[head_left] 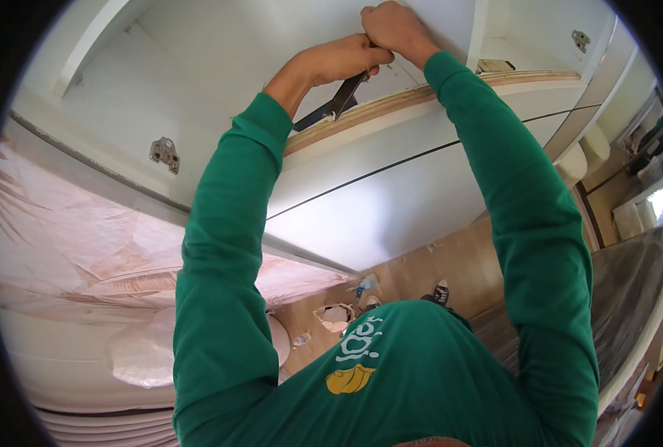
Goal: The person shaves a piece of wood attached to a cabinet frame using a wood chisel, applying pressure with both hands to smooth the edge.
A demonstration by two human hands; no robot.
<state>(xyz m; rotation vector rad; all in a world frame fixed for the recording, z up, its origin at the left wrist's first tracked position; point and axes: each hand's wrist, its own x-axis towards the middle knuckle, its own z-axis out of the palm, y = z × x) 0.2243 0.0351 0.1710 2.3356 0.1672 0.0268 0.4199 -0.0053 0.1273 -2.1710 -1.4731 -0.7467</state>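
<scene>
Both my arms, in green sleeves, reach up into a white cabinet [391, 160]. My left hand [339, 59] is closed round a dark, flat, bar-like piece [346, 95], whose lower end slants down to the raw plywood edge [391, 103] along the cabinet's front. Just beyond and to the right, my right hand [397, 28] is closed in a fist beside the left fingers. What it grips, if anything, is hidden. Behind the plywood edge, near the bar's lower end, lies a darker blue-black strip [316, 117], partly covered by the left wrist.
Metal hinge plates sit on the cabinet's left side [165, 154] and right side [581, 40]. Plastic sheeting [85, 231] covers things at left. On the wooden floor [458, 261] near my shoes lie a torn bag [335, 316] and scraps. A dark covered surface [622, 298] stands at right.
</scene>
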